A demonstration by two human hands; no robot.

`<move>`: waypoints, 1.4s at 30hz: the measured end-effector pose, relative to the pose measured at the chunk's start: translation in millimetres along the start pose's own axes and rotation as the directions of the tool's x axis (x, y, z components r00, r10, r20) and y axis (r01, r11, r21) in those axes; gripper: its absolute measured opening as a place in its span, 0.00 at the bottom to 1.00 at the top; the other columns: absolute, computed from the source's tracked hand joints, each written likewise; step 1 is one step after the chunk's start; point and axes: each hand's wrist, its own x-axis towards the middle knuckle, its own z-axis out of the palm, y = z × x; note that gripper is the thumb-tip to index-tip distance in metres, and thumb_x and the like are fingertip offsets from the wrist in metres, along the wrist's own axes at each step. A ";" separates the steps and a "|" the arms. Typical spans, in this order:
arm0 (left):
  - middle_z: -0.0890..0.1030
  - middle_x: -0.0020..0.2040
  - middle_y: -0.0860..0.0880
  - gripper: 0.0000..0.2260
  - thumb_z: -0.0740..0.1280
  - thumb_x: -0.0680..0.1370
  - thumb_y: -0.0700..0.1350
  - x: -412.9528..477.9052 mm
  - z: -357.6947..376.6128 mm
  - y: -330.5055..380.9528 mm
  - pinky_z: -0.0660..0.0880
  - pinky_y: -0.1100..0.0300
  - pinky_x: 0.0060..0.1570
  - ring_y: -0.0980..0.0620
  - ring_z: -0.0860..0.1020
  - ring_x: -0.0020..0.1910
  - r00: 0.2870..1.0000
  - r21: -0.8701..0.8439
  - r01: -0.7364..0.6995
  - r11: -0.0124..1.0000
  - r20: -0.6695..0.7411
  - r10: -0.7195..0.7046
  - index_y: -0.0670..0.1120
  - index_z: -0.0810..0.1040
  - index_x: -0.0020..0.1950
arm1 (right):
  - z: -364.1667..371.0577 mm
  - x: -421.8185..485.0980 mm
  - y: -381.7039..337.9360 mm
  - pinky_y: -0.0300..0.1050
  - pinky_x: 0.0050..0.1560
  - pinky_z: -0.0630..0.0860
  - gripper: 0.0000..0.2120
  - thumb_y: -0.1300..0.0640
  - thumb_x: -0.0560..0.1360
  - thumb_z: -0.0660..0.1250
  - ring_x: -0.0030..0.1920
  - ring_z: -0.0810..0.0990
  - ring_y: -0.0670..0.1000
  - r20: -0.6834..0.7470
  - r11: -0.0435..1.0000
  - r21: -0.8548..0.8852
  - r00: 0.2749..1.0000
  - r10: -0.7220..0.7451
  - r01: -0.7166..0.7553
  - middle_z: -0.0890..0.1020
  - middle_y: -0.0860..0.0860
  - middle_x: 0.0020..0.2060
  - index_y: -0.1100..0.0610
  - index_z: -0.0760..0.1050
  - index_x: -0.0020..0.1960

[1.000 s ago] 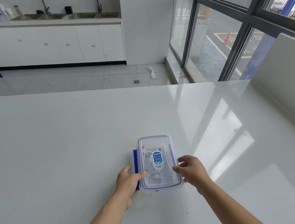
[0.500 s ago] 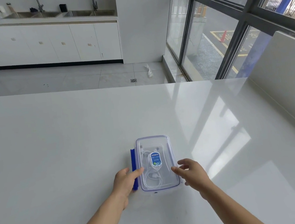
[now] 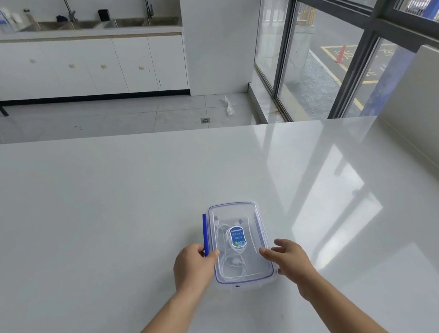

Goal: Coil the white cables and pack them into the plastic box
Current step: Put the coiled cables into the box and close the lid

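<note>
Thumb and fingers of the left hand (image 3: 193,269) pinched the blue latch (image 3: 205,229) on the plastic box (image 3: 260,212); those of the right hand (image 3: 290,260) lay loosely spread at its right edge, holding nothing. The white cables (image 3: 230,262) sat coiled inside, under the clear lid (image 3: 255,261). The box stood on a glossy white table (image 3: 81,224), with a tiled floor (image 3: 124,120), sink cabinets (image 3: 90,68) and tall windows (image 3: 335,41) beyond.

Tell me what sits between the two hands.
In the head view, the lidded plastic box lies between the left hand and right hand, with white cables inside.
</note>
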 end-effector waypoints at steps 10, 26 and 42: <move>0.76 0.40 0.50 0.10 0.70 0.74 0.56 -8.9 11.8 -2.6 0.68 0.59 0.36 0.52 0.75 0.37 0.985 0.127 -0.152 0.980 -0.065 0.161 0.51 0.77 0.44 | 3.5 -4.6 -3.2 0.72 0.62 0.72 0.35 0.53 0.72 0.76 0.63 0.74 0.71 -0.012 0.996 0.088 1.000 -0.011 0.012 0.75 0.71 0.62 0.75 0.65 0.65; 0.57 0.79 0.44 0.31 0.61 0.81 0.54 -1.9 14.7 14.8 0.63 0.53 0.74 0.45 0.58 0.78 0.923 0.413 -0.361 0.836 0.034 0.382 0.45 0.55 0.80 | 2.0 -9.4 -9.2 0.59 0.59 0.81 0.42 0.52 0.70 0.79 0.50 0.84 0.52 -0.010 0.993 0.119 1.000 0.020 -0.018 0.82 0.48 0.50 0.63 0.63 0.76; 0.41 0.82 0.44 0.39 0.35 0.74 0.65 24.0 39.6 18.7 0.36 0.51 0.78 0.46 0.37 0.80 0.843 0.637 -0.516 0.572 0.260 0.472 0.46 0.43 0.81 | 16.5 -11.5 -21.2 0.54 0.37 0.81 0.13 0.50 0.65 0.72 0.36 0.83 0.56 -0.180 0.940 -0.325 0.969 -0.172 0.107 0.83 0.54 0.37 0.57 0.82 0.45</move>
